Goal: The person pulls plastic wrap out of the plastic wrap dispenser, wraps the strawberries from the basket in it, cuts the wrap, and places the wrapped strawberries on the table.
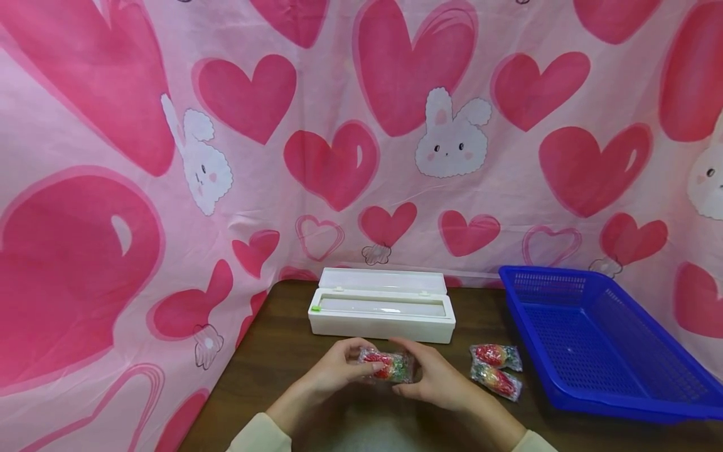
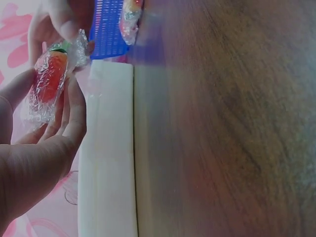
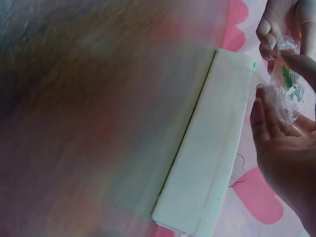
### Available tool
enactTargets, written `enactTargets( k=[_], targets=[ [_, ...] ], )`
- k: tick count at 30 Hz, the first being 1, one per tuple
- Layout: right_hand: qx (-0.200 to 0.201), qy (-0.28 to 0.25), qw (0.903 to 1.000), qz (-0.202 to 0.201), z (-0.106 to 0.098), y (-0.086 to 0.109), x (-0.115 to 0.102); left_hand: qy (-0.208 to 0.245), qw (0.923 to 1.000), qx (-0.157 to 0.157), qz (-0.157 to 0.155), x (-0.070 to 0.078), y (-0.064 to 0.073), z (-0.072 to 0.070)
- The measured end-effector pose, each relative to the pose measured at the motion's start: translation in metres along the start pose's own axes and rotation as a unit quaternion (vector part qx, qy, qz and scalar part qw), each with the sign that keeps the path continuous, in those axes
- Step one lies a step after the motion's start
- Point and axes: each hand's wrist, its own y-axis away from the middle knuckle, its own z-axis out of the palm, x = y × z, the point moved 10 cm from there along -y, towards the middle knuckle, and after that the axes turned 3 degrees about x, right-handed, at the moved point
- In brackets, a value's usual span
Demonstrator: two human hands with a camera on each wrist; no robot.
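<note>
A red fruit shape with a green top, wrapped in clear plastic film [image 1: 388, 367], is held between my two hands over the table. My left hand [image 1: 340, 367] grips its red end, thumb on one side and fingers on the other, as the left wrist view shows. On the green end, my right hand [image 1: 433, 376] holds the crinkled film between thumb and fingers. In the right wrist view the loose film [image 3: 286, 101] bunches against the right fingers. Just beyond both hands stands a white cling film dispenser [image 1: 381, 326] with its lid [image 1: 384, 280] raised.
Two similar film-wrapped pieces [image 1: 497, 356] lie side by side right of my right hand. Beyond them a blue plastic basket [image 1: 556, 383] takes up the right side of the brown table [image 1: 271, 351]. A pink heart-and-rabbit cloth [image 1: 339, 81] hangs behind and along the left.
</note>
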Motion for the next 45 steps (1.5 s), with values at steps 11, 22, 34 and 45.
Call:
enactTargets(
  k=[11,22,34,45],
  targets=[
    [0.002,-0.148,0.9889,0.012,0.002,0.002,0.001,-0.062,0.9971,0.041,0.016,0.005,-0.001,-0.007],
    [0.017,-0.111,0.9936,0.002,0.000,0.004,0.000,0.007,0.9998,0.015,0.008,0.002,-0.001,-0.001],
    [0.056,0.296,0.9510,-0.070,0.003,0.006,-0.021,-0.014,0.9993,0.011,0.034,0.002,-0.002,0.003],
    [0.080,0.242,0.9637,-0.080,-0.003,0.008,-0.026,-0.023,0.9988,0.003,0.042,0.001,-0.002,0.006]
  ],
)
